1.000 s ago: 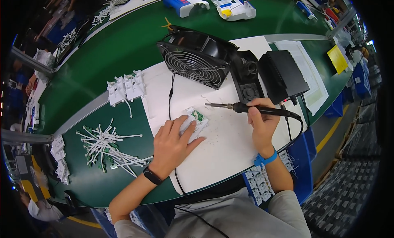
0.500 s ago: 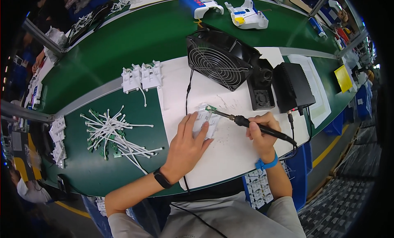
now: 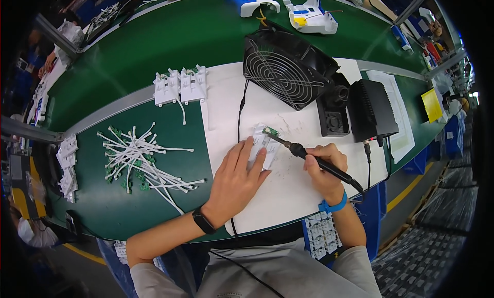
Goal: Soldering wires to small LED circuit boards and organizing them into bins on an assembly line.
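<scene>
My left hand (image 3: pixel 237 177) presses on a small white plastic housing (image 3: pixel 270 155), holding it between fingers and thumb on the white sheet. A small green circuit board (image 3: pixel 271 131) sits at the housing's far end. In my right hand (image 3: pixel 327 170), closed around its black grip, is a soldering iron (image 3: pixel 297 149). Its tip points left and reaches the board; whether it touches cannot be made out. Left of my hands lies a loose pile of white cables (image 3: pixel 136 154) with green boards on their ends. Two more white housings (image 3: pixel 180 86) stand beyond the pile, one with a cable hanging from it.
A black fan (image 3: pixel 288 66) stands beyond the housing, beside a black iron stand (image 3: pixel 333 113) and a black power unit (image 3: pixel 371 110). Several white housings (image 3: pixel 67 164) line the table's left edge. Blue and white device shells (image 3: pixel 310 15) lie at the back. A black cord (image 3: pixel 240 118) crosses the sheet.
The whole view has shifted slightly, with the fan appearing farther right. Both hands keep their holds, and the iron's tip stays by the board.
</scene>
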`<action>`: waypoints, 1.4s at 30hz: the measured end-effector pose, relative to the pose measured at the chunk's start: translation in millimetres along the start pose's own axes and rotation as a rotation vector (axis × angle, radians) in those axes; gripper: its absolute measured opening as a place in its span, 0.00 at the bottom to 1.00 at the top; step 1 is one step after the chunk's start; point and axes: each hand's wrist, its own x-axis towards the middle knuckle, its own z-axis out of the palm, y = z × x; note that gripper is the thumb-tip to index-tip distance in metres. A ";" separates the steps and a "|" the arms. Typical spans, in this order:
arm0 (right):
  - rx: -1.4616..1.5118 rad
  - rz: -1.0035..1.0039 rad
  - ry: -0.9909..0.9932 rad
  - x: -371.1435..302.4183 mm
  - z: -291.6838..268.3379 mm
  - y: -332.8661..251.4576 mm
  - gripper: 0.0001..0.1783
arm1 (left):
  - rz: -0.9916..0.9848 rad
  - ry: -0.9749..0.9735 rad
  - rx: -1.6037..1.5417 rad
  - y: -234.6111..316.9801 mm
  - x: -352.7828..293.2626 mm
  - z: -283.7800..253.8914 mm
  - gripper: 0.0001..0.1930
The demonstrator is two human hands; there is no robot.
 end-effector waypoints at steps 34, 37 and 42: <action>0.067 0.042 0.134 -17.5 -13.4 10.3 0.12 | -0.019 0.012 0.004 -0.9 0.3 2.7 0.25; -0.016 0.026 0.105 -16.9 -13.4 12.1 0.12 | -0.019 0.010 0.000 -1.3 -0.1 3.1 0.25; -0.161 -0.115 0.048 -7.9 -13.4 3.3 0.11 | -0.020 0.015 -0.006 -1.5 -0.4 3.5 0.25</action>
